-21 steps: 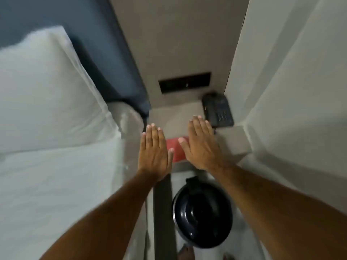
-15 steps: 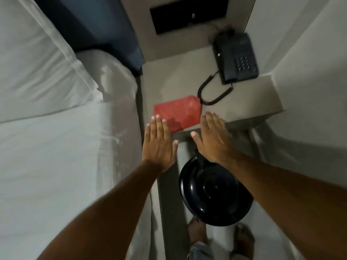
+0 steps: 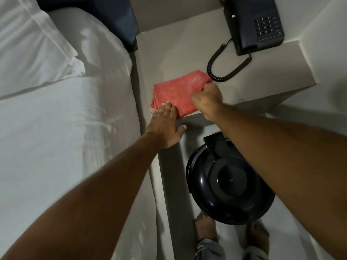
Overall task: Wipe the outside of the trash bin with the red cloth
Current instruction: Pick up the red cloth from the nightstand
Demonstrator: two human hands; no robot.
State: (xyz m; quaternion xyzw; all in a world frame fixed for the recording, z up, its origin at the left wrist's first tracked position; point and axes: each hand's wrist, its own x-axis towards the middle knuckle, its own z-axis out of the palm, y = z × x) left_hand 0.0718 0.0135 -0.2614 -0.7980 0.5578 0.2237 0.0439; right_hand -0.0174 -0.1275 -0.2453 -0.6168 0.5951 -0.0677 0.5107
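Beside the white bed [image 3: 56,128] I see a small grey night table [image 3: 169,53] set in a corner between pale walls. On its far end sits a dark phone [image 3: 257,25], and its curly cord [image 3: 225,66] loops across the top. The red cloth [image 3: 178,92] lies folded near the front edge of the table, just beside the end of the cord. Down on the floor, below the front of the table, stands the black trash bin [image 3: 229,186] with its round lid shut. Two bare feet [image 3: 204,228] show by the bin. My left hand [image 3: 165,126] is flat and spread wide, with the fingertips [image 3: 167,106] on the near corner of the cloth. My right hand [image 3: 207,97] is curled over the right side of the cloth, with the fingers tucked under; it seems to pinch the cloth, but I cannot see the fingers well enough to be sure. Half a second ago both hands were flat and open in the air, short of the table. Now both have moved forward onto the cloth, and the right one has closed up. The view has tipped down too, so the bin and the feet show more.
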